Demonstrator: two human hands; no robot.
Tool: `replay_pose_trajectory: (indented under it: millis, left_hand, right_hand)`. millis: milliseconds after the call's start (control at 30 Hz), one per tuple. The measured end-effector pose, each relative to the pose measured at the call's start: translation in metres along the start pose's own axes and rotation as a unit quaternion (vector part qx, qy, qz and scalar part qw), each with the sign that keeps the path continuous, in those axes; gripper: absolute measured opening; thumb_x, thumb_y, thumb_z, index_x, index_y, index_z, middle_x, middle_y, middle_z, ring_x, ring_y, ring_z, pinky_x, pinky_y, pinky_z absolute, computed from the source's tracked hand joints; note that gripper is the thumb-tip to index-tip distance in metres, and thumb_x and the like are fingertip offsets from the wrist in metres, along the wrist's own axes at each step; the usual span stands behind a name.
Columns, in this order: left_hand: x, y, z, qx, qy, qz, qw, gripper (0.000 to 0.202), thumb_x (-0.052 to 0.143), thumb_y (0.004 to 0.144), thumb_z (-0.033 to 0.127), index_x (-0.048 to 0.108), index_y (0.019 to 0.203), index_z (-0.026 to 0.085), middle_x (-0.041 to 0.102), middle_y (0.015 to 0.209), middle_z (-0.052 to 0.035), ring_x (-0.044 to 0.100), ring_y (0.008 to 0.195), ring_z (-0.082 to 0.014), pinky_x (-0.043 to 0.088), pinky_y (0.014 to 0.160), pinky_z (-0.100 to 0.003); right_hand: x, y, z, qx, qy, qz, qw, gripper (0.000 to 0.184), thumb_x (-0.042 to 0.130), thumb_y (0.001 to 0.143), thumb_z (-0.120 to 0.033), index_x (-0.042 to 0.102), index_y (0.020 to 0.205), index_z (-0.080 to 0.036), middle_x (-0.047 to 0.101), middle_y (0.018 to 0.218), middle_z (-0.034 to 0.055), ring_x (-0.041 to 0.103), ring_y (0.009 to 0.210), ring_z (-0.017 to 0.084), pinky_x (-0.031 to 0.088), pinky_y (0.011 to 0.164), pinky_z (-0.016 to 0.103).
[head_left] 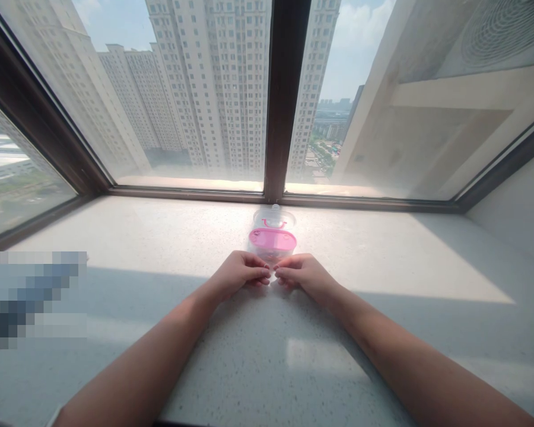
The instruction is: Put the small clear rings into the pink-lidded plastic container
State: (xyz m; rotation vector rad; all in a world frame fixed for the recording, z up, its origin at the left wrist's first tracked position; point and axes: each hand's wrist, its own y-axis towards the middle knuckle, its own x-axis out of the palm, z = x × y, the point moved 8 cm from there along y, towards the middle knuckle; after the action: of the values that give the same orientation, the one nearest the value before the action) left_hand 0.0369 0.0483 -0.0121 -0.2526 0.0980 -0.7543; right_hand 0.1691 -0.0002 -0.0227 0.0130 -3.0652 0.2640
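My left hand [249, 271] and my right hand [299, 273] meet almost fingertip to fingertip at the middle of the pale speckled sill. Both are closed, thumbs pressed against bent fingers. Something small and whitish seems to show between the fingertips, too small to name. Just beyond my fingers stands a small plastic box [272, 239] with a pink oval top and see-through sides. Behind it, a clear plastic piece [267, 216] bears a pink curved line like a smile. The front of the box is partly hidden by my hands.
A brown window frame [276, 118] rises behind the sill [160, 237], with tall buildings outside. A wall [516, 196] borders the right. At the left lies a blurred-out, pixelated bluish thing [35, 299]. Sunlight and shadow bands cross the sill.
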Motion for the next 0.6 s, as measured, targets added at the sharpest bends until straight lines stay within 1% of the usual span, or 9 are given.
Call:
replay_pose_trajectory:
  millis: [133,233,333,467,600]
  left_hand:
    - [0.005,0.001,-0.001,0.003,0.001,-0.003,1.0,0.022,0.076,0.067,0.027,0.07,0.079,0.009,0.07,0.067,-0.0072,0.065,0.061,-0.0139,0.05,0.058,-0.024]
    - [0.005,0.003,-0.003,0.009,0.0,0.005,1.0,0.023,0.076,0.067,0.028,0.07,0.079,0.009,0.07,0.066,-0.0073,0.065,0.061,-0.0144,0.051,0.058,-0.025]
    - [0.004,0.003,-0.003,0.012,0.006,0.004,1.0,0.024,0.075,0.068,0.029,0.069,0.08,0.009,0.069,0.065,-0.0068,0.064,0.058,-0.0136,0.05,0.055,-0.024]
    - [0.007,0.003,-0.002,0.018,0.026,-0.016,0.999,0.025,0.075,0.067,0.031,0.067,0.077,0.01,0.067,0.061,-0.0045,0.063,0.055,-0.013,0.048,0.053,-0.023]
    - [0.011,0.001,-0.001,0.022,0.043,-0.042,0.998,0.025,0.073,0.07,0.034,0.066,0.076,0.011,0.066,0.061,-0.0045,0.063,0.056,-0.0138,0.048,0.051,-0.023]
  right_hand:
    - [0.003,-0.001,-0.003,-0.01,-0.019,-0.012,1.0,0.033,0.077,0.065,-0.04,0.071,0.078,-0.01,0.064,0.058,0.0036,0.058,0.052,0.012,0.045,0.05,0.023]
    - [0.006,-0.002,-0.006,-0.019,-0.037,-0.025,0.999,0.033,0.076,0.066,-0.042,0.071,0.076,-0.01,0.062,0.056,0.0023,0.054,0.048,0.01,0.044,0.048,0.023]
    - [0.009,-0.003,-0.01,-0.022,-0.068,-0.047,0.996,0.032,0.074,0.068,-0.043,0.069,0.071,-0.011,0.061,0.055,0.0014,0.052,0.047,0.01,0.042,0.048,0.024]
    - [0.015,-0.006,-0.013,-0.022,-0.099,-0.084,0.991,0.031,0.07,0.073,-0.042,0.067,0.065,-0.012,0.057,0.052,0.0001,0.049,0.046,0.009,0.037,0.047,0.023]
    - [0.014,-0.006,-0.013,-0.019,-0.105,-0.081,0.991,0.031,0.07,0.075,-0.041,0.065,0.064,-0.013,0.053,0.049,-0.0016,0.046,0.044,0.008,0.033,0.045,0.022]
